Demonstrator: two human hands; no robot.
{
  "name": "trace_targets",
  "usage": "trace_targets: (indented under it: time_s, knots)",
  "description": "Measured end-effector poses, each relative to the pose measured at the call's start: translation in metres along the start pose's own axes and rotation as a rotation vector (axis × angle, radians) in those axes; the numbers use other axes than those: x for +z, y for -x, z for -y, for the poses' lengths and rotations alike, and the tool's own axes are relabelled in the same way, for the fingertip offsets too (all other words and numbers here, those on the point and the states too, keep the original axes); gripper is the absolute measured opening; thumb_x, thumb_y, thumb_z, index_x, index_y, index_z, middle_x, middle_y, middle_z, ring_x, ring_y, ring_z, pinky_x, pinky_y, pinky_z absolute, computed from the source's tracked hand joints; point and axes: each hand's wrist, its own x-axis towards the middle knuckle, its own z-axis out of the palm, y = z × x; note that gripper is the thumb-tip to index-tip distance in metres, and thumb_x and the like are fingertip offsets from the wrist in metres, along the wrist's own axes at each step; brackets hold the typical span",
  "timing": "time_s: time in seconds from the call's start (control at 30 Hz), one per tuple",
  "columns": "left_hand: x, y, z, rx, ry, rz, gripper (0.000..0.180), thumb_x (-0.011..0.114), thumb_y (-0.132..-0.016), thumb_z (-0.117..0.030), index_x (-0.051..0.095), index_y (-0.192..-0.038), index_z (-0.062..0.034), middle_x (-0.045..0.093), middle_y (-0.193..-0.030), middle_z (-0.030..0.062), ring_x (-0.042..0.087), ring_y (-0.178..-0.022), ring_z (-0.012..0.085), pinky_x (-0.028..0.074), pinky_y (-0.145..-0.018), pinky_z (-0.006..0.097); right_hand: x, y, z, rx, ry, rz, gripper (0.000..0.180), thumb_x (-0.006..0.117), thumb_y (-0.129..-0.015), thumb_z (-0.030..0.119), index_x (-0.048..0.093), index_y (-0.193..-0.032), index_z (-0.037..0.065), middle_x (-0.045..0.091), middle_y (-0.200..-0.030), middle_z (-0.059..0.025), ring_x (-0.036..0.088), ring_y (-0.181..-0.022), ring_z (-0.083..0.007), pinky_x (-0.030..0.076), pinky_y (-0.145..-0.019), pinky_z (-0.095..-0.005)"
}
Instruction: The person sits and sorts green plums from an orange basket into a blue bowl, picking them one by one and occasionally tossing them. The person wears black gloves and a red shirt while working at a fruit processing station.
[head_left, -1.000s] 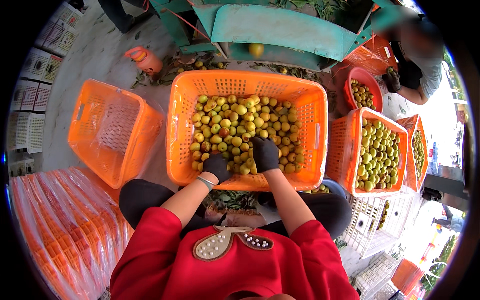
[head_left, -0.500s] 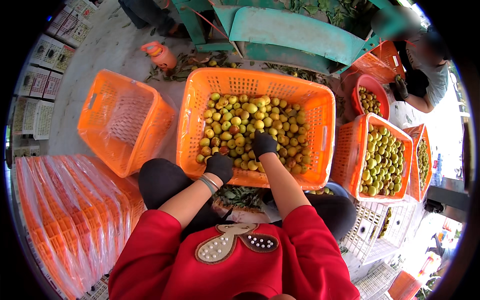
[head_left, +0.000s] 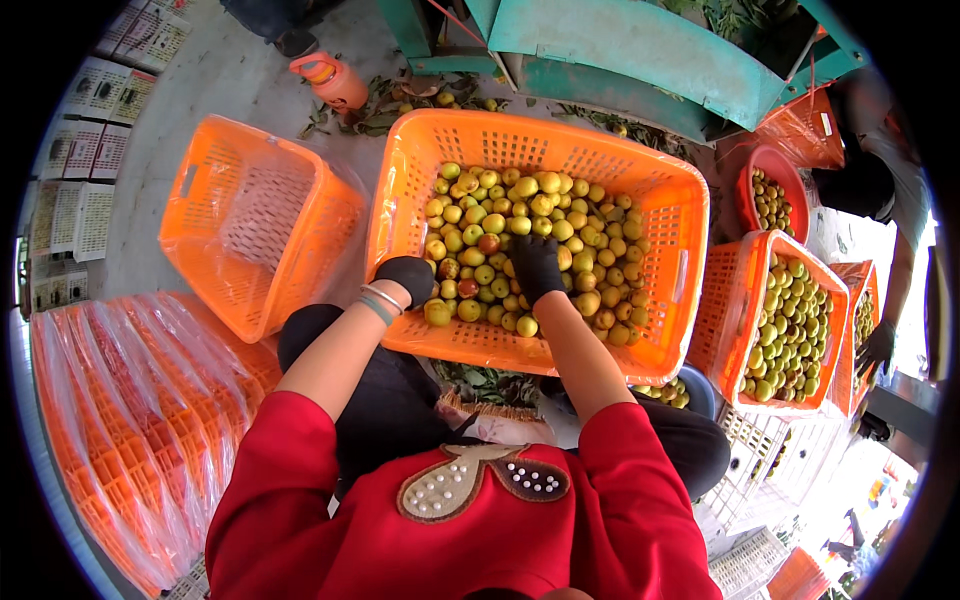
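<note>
A large orange plastic crate (head_left: 672, 340), lined with clear film, stands before my knees with many small round yellow-green fruits (head_left: 600, 270), like jujubes, inside. A few of them are reddish brown. My left hand (head_left: 406, 278), in a black glove, is by the crate's near left wall beside the fruits; its fingers are bent down and mostly hidden. Over the middle of the heap is my black-gloved right hand (head_left: 537, 265), its fingers somewhat apart and touching the fruits. I see nothing gripped in it; its palm is hidden.
To the left stand a film-lined orange crate (head_left: 300, 260) without fruit and film-covered stacked crates (head_left: 140, 420). Filled crates (head_left: 725, 310) and a red basin (head_left: 797, 190) are on the right, near a co-worker's gloved hand (head_left: 877, 350). A green metal frame (head_left: 630, 60) stands beyond.
My left hand has moved left to the crate's wall, and my right hand has shifted farther into the heap. The view has moved slightly. The co-worker's arm now reaches down by the right-hand crates.
</note>
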Motion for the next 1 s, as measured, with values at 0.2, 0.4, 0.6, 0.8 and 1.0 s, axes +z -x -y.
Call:
trace_targets:
  time_s: [0.2,0.4,0.6,0.8,1.0]
  knots:
    - [0.013,-0.024,-0.005,-0.255,0.13,-0.031,0.025,0.053,-0.084,-0.017,0.066,-0.104,-0.0075,0.065,-0.1,0.0158,0.062,-0.093,0.0327,0.05,-0.081,0.044,0.005,-0.017,-0.001,0.042,-0.222,0.358,0.017,0.06,-0.084,0.023,0.067,-0.098,0.016,0.066,-0.092,-0.0052,0.064,-0.09,-0.0216,0.047,-0.074,-0.0411]
    - [0.023,-0.052,0.004,-0.132,0.175,-0.149,0.041,0.058,-0.083,-0.024,0.057,-0.122,-0.0116,0.063,-0.112,0.0133,0.059,-0.103,0.0296,0.048,-0.088,0.042,-0.038,0.036,-0.02,0.214,-0.636,0.544,0.032,0.058,-0.082,0.037,0.065,-0.104,0.015,0.066,-0.105,-0.009,0.063,-0.099,-0.0246,0.05,-0.081,-0.0403]
    - [0.022,-0.07,-0.028,-0.258,0.229,0.076,0.049,0.055,-0.085,-0.034,0.051,-0.127,-0.0068,0.059,-0.119,0.0166,0.058,-0.105,0.0328,0.048,-0.089,0.042,-0.024,0.198,-0.118,0.989,-1.492,-0.106,0.02,0.067,-0.079,0.023,0.063,-0.095,0.011,0.063,-0.075,-0.0102,0.062,-0.07,-0.023,0.047,-0.062,-0.0338]
    - [0.042,-0.081,-0.025,-0.146,0.124,0.18,0.049,0.053,-0.085,-0.032,0.05,-0.125,-0.0058,0.062,-0.112,0.0175,0.062,-0.094,0.0334,0.05,-0.08,0.044,-0.056,0.438,-0.265,1.619,-1.792,-2.125,0.053,0.068,-0.079,0.036,0.053,-0.119,0.004,0.046,-0.131,-0.0177,0.038,-0.122,-0.0301,0.03,-0.108,-0.0418]
    - [-0.006,-0.026,-0.042,0.133,0.293,0.135,0.044,0.061,-0.08,-0.024,0.05,-0.117,-0.0042,0.06,-0.111,0.0184,0.059,-0.098,0.0342,0.048,-0.082,0.043,-0.032,0.271,-0.174,0.999,-1.489,-0.637,0.039,0.056,-0.09,0.017,0.053,-0.125,0.002,0.061,-0.116,-0.0117,0.059,-0.105,-0.0204,0.046,-0.089,-0.0316]
